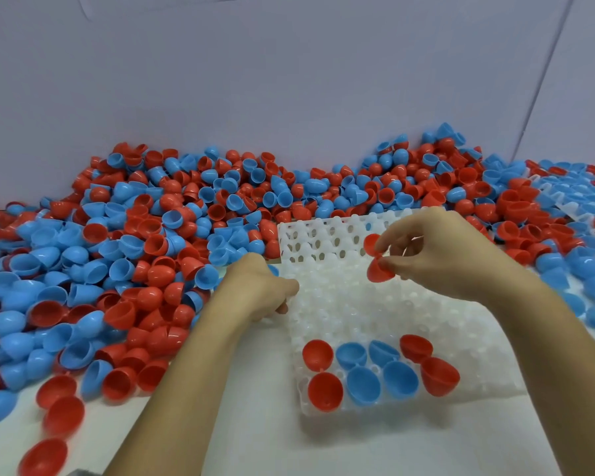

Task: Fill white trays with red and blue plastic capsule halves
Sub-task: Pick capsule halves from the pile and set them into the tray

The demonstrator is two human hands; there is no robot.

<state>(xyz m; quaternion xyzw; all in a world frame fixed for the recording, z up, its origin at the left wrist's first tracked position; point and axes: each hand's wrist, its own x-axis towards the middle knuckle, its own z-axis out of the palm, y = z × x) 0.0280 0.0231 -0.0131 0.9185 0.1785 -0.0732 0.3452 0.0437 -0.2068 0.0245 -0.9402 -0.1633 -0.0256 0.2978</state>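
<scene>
the right hand (pixel 437 250) pinches two red capsule halves (pixel 378 269) above the white tray (pixel 340 304) at centre. the left hand (pixel 261 286) grips the tray's 9 o'clock edge. eight halves – red outside, blue inside – fill its near rows; the loose pile (pixel 152 242) spreads from 8 to 2 o'clock.

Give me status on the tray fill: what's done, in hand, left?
Done: eight halves sit in the two nearest rows of the white tray, in columns red, blue, blue, red.
In hand: the right hand pinches a red capsule pair over the tray; the left hand holds the tray's left edge.
Left: most of the tray's pockets are bare, and a big loose pile remains.
</scene>
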